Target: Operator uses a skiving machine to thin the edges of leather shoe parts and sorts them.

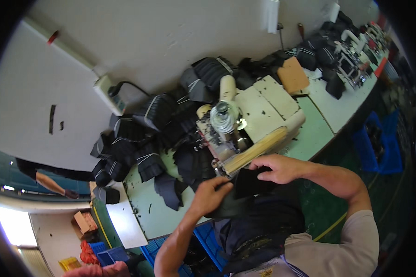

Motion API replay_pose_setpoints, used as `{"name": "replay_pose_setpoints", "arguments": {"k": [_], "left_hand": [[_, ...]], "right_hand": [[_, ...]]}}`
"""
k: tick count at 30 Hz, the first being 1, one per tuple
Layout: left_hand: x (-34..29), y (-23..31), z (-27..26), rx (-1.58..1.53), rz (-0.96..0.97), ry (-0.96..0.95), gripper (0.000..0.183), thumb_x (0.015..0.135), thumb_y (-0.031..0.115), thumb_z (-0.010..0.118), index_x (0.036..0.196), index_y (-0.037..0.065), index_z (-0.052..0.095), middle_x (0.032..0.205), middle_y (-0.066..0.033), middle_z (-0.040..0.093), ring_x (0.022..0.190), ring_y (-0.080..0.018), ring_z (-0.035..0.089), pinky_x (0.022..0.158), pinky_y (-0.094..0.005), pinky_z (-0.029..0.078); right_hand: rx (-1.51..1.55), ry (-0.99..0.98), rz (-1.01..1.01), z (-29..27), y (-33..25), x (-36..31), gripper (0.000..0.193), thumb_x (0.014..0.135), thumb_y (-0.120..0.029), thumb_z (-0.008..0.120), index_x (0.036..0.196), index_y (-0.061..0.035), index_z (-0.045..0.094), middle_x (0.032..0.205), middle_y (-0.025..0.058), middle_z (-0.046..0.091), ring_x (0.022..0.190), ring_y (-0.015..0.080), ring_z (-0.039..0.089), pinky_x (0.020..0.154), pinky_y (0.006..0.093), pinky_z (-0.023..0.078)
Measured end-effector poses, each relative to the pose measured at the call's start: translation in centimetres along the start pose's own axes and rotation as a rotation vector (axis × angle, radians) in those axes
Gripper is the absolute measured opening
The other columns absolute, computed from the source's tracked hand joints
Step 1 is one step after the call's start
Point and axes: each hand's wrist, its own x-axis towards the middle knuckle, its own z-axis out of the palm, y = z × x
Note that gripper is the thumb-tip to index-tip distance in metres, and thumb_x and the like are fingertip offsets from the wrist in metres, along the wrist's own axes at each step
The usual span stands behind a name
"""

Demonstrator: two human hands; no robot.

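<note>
A black flat piece of material (250, 183), curved and flexible-looking, spans between my hands at the front edge of a cream table-top machine (268, 108). My right hand (279, 168) pinches its upper right edge between thumb and fingers. On the piece's left side, my left hand (210, 196) is closed, thumb and fingers gripping the edge. A pale yellow bundle of thin strands (259, 148) lies along the machine's front, just beyond my right hand. Beside the machine, loose black pieces (192, 161) lie left of it.
Banded stacks of black pieces (157, 111) crowd the table (171, 226) along the wall. A tan board (292, 75) leans behind the machine. Blue crates (379, 143) stand on the floor at right. Another person's arm (50, 183) shows at far left.
</note>
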Motion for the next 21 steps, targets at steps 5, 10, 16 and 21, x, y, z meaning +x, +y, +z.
{"name": "replay_pose_setpoints", "arguments": {"k": [5,10,16,21], "left_hand": [[4.9,-0.4,-1.9,0.124,-0.021,-0.029,0.035,0.09,0.032,0.064,0.107,0.002,0.069,0.091,-0.0125,0.072,0.086,-0.0199,0.068,0.081,-0.0326,0.05],[7.4,-0.3,-2.9,0.226,-0.134,-0.018,0.035,0.087,0.034,0.065,0.103,0.004,0.072,0.093,-0.0182,0.072,0.09,-0.0323,0.069,0.083,-0.0379,0.051],[8.6,1.0,-3.9,0.245,-0.255,-0.078,0.035,0.084,0.035,0.066,0.1,0.005,0.074,0.091,-0.0164,0.072,0.087,-0.0296,0.069,0.082,-0.0374,0.05],[10.2,1.3,-5.1,0.312,-0.268,-0.147,0.036,0.085,0.036,0.065,0.1,0.005,0.074,0.09,-0.0158,0.072,0.086,-0.0274,0.068,0.08,-0.0358,0.05]], "right_hand": [[-0.255,0.099,-0.002,-3.8,1.1,-0.5,0.03,0.088,-0.01,0.063,0.117,-0.0039,0.059,0.109,0.0175,0.065,0.104,0.0358,0.061,0.088,0.0419,0.048],[-0.311,0.055,0.047,-5.9,1.4,0.6,0.025,0.087,-0.009,0.064,0.112,-0.0053,0.063,0.103,0.0198,0.067,0.096,0.0374,0.064,0.084,0.0438,0.049],[-0.398,-0.032,0.039,-5.8,3.0,2.1,0.026,0.083,-0.006,0.063,0.11,-0.0072,0.066,0.115,0.0144,0.064,0.107,0.0344,0.06,0.091,0.0414,0.047],[-0.441,-0.054,-0.047,-7.7,2.3,2.9,0.025,0.082,-0.005,0.062,0.107,-0.0059,0.067,0.127,0.0149,0.056,0.12,0.0346,0.051,0.097,0.0408,0.044]]}}
